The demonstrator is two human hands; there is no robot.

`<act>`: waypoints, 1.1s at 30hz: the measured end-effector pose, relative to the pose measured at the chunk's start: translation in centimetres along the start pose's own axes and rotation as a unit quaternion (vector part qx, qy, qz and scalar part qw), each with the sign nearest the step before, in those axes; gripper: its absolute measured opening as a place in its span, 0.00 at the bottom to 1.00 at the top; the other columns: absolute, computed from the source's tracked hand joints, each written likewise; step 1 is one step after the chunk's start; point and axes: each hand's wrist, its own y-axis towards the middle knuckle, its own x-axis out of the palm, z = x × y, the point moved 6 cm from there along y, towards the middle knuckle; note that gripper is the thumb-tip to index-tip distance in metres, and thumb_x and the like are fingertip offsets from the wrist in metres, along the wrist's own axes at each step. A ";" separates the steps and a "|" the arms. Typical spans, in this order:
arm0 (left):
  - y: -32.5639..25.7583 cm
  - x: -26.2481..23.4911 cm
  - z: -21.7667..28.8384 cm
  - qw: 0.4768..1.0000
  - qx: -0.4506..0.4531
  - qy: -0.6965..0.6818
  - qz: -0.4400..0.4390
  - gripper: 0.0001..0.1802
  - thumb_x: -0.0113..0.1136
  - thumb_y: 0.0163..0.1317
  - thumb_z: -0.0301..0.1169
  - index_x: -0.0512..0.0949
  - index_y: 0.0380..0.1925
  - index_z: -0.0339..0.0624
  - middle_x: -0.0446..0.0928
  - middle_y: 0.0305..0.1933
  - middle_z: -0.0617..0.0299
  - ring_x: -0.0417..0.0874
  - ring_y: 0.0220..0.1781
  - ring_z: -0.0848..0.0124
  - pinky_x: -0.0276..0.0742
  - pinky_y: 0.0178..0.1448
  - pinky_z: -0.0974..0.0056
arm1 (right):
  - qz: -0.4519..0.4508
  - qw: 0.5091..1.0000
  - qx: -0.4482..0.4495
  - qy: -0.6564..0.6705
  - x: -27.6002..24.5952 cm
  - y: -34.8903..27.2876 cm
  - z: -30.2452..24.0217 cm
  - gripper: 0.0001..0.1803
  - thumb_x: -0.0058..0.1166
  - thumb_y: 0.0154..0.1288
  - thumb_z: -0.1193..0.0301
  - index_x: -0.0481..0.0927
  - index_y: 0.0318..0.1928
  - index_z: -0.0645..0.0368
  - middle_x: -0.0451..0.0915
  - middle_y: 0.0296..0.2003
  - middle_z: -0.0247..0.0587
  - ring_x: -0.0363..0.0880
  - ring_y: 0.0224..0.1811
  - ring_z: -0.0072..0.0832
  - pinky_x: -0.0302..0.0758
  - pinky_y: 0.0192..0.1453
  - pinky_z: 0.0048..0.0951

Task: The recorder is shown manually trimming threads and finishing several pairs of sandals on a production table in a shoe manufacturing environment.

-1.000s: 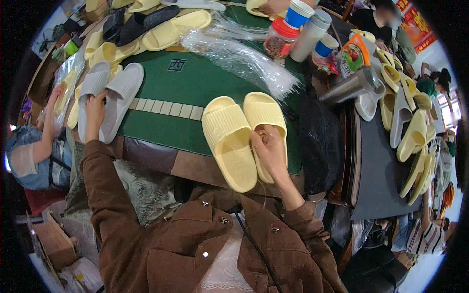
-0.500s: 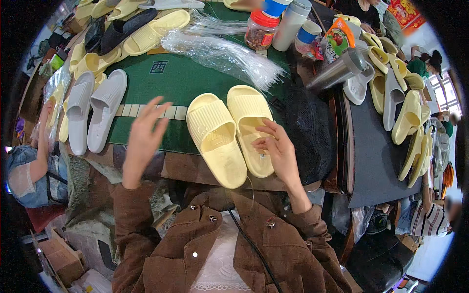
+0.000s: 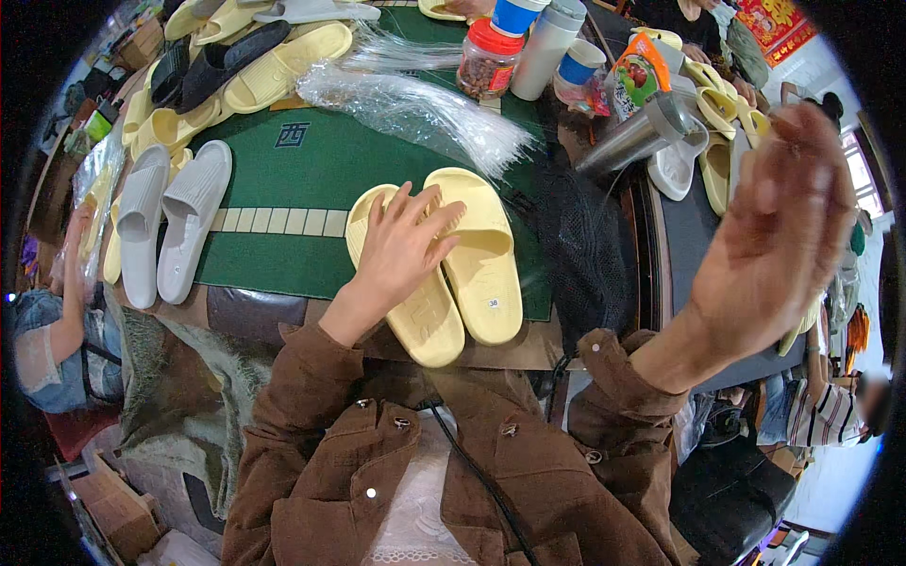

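A pair of pale yellow slide slippers lies side by side at the table's near edge: a left slipper [image 3: 427, 325] and a right slipper [image 3: 486, 274] with a small white sticker on its insole. My left hand [image 3: 392, 259] rests over the left slipper's strap, fingers spread, and its fingertips reach toward the right slipper. Raised off to the right, my right hand [image 3: 769, 236] is smeared by motion; whether it holds anything does not show. It passes in front of the yellow slippers on the right-hand surface.
A grey slipper pair [image 3: 195, 222] stands left on the green mat [image 3: 274, 170]. Clear plastic bags [image 3: 425, 108] lie beyond. A red-lidded jar [image 3: 486, 61], a steel tumbler [image 3: 637, 132] and a black mesh [image 3: 595, 245] are nearby. Another person's arm [image 3: 74, 274] is at far left.
My left hand has moved right onto the left yellow slipper. My right hand has left the right slipper and swung up and out to the right. The view has shifted slightly.
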 end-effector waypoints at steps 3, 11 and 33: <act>0.2 -0.1 -0.2 1.000 0.002 -0.025 0.013 0.20 0.58 0.62 0.38 0.74 0.55 0.53 0.70 0.62 0.54 0.66 0.66 0.51 0.60 0.68 0.50 | 0.061 0.993 -0.057 0.084 -0.8 1.5 -0.3 0.14 0.40 0.73 0.70 0.78 0.49 0.62 0.76 0.54 0.52 0.72 0.59 0.37 0.69 0.64 0.35; 0.0 -0.6 0.3 0.995 0.029 -0.094 0.018 0.20 0.62 0.55 0.34 0.76 0.50 0.50 0.71 0.54 0.52 0.70 0.60 0.54 0.62 0.64 0.49 | 0.048 0.957 0.280 0.061 -0.7 -9.9 13.0 0.11 0.47 0.72 0.69 0.76 0.49 0.59 0.76 0.55 0.49 0.80 0.45 0.25 0.76 0.48 0.23; -0.3 -1.4 2.4 0.984 0.083 -0.149 0.049 0.21 0.60 0.57 0.31 0.76 0.52 0.44 0.70 0.58 0.52 0.70 0.62 0.56 0.63 0.66 0.52 | -0.127 0.907 0.219 -0.336 1.0 -16.7 18.4 0.10 0.51 0.64 0.79 0.83 0.42 0.57 0.79 0.44 0.46 0.78 0.42 0.38 0.74 0.48 0.32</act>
